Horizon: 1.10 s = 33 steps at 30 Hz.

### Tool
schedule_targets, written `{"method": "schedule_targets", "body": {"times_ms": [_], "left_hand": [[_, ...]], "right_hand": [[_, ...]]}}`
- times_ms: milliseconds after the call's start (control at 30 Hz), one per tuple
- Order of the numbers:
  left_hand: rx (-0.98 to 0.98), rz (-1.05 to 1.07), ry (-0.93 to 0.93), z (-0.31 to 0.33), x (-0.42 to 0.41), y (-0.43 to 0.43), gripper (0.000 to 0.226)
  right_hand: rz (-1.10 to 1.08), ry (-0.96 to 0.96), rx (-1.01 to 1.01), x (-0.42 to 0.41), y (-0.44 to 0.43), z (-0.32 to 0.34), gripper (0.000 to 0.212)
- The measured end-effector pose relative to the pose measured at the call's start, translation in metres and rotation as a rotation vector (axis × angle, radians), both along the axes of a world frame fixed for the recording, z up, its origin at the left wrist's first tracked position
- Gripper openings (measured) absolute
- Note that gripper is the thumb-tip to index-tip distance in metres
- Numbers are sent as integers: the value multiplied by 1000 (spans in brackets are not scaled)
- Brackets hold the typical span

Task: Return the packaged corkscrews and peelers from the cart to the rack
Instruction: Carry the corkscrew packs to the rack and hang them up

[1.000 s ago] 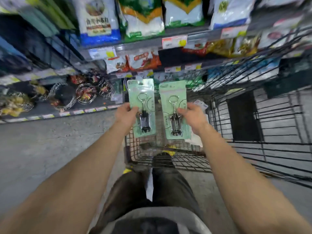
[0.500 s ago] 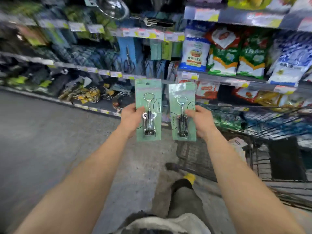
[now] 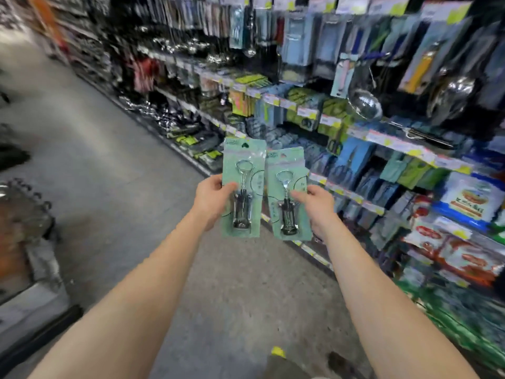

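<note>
Fingers [image 3: 229, 187] of the left hand [image 3: 211, 202] pinch one green corkscrew card [image 3: 246, 154] by its edge, and the right hand [image 3: 318, 207] pinches a second card [image 3: 287, 162] likewise. Both cards are upright, side by side, before the blurred utensil rack [image 3: 382, 140], above the aisle floor [image 3: 109, 173].

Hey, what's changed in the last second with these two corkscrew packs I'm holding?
The view has swung from the cart, now out of sight, to the rack of hanging utensils. The right pack has tilted, its top leaning toward the left pack. Unchanged: the left hand and right hand still grip one pack each, held up in front.
</note>
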<state>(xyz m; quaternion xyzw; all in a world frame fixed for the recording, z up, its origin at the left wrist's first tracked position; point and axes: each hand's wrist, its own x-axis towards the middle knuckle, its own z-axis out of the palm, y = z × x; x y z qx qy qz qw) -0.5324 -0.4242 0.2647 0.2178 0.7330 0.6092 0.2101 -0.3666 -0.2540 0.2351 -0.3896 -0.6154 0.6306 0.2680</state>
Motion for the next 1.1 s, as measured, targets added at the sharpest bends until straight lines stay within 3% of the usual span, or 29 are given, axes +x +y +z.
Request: {"method": "schedule_targets", "body": {"times_ms": [67, 200, 367, 533, 733, 933, 1033, 1100], "left_hand": [[-2, 46, 19, 6, -33, -13, 14], [3, 125, 24, 12, -102, -30, 17], [31, 221, 12, 22, -194, -18, 20], [-2, 237, -12, 36, -287, 15, 19], [55, 271, -2, 58, -386, 54, 18], [79, 257, 12, 74, -470, 85, 8], [78, 223, 28, 75, -514, 106, 9], [82, 181, 55, 73, -545, 120, 9]], "right_hand": [[43, 2, 14, -39, -7, 7, 6], [131, 11, 3, -121, -7, 13, 36], [172, 12, 71, -224, 7, 29, 22], [168, 45, 147, -335, 46, 36, 58], [170, 127, 78, -445, 92, 59, 64], [115, 162, 124, -524, 124, 87, 64], [74, 167, 143, -561, 142, 91, 73], [58, 178, 123, -587, 157, 89, 63]]}}
